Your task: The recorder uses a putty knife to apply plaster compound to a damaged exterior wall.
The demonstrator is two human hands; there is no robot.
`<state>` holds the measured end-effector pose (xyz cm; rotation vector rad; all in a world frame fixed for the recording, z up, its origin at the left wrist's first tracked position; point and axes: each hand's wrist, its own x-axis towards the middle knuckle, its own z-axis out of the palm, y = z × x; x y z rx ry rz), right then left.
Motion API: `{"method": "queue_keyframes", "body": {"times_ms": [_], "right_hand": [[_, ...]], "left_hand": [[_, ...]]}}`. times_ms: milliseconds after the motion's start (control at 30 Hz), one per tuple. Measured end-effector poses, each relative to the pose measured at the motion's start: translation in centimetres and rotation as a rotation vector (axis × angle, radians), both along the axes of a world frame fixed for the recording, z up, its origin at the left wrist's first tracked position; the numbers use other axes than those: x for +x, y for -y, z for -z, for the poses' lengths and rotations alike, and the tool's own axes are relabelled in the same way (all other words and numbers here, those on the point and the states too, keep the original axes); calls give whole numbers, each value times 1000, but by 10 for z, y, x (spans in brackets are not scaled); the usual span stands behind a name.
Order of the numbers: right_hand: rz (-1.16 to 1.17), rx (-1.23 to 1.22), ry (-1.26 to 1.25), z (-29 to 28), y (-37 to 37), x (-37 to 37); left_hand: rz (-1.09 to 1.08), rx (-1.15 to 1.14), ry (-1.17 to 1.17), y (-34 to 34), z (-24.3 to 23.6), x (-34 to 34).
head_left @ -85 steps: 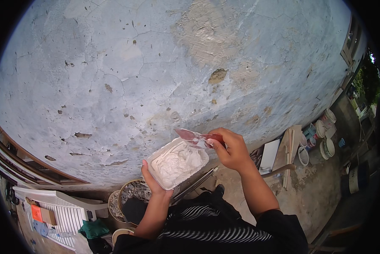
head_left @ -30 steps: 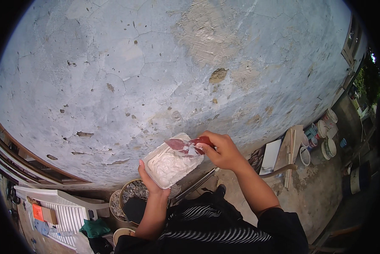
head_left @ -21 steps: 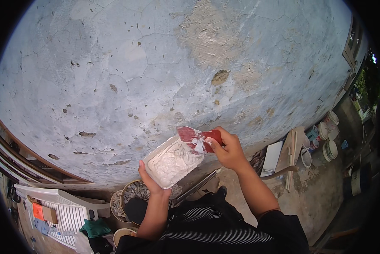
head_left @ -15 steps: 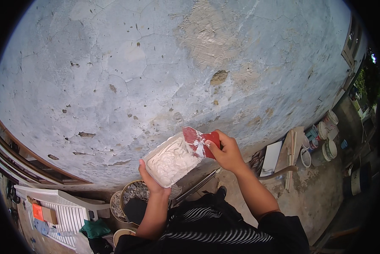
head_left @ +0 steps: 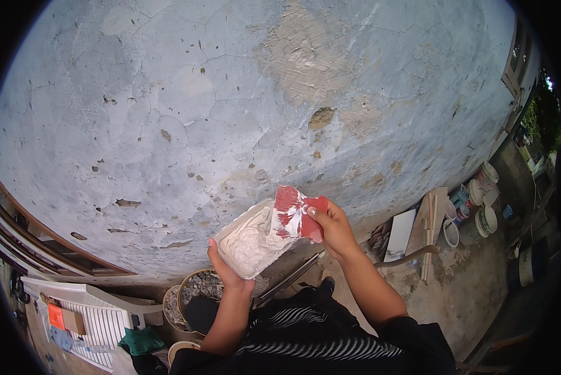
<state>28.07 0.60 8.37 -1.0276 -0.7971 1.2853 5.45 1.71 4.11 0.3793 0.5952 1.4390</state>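
Rising behind everything is a cracked blue-grey wall (head_left: 168, 81). Before it sits a white rectangular tub (head_left: 242, 224) of pale putty (head_left: 249, 244), cradled in the left hand (head_left: 232, 275), thumb against its side, probably for steadiness; I can't see the fingers underneath. The right hand (head_left: 335, 230) pinches a red putty knife (head_left: 300, 212) above the tub's edge, perhaps so drips land inside.

No lettering, label, number or sign can be read.
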Motion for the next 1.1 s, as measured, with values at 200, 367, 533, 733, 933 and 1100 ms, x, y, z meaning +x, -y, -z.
{"method": "queue_keyframes", "body": {"times_ms": [200,367,533,733,933,1100], "right_hand": [[103,240,4,7,-7,4],[-13,279,143,16,-3,14],[-110,271,230,23,1,15],[-98,181,226,32,11,7],[-169,80,235,45,9,8],[-99,-140,64,38,9,1]], "left_hand": [[10,-14,12,-1,5,-4],[57,-25,33,-3,2,-8],[61,-48,0,-2,-4,-4],[54,-73,28,-4,6,-4],[115,-147,32,0,11,4],[115,-180,-16,-2,19,10]]}}
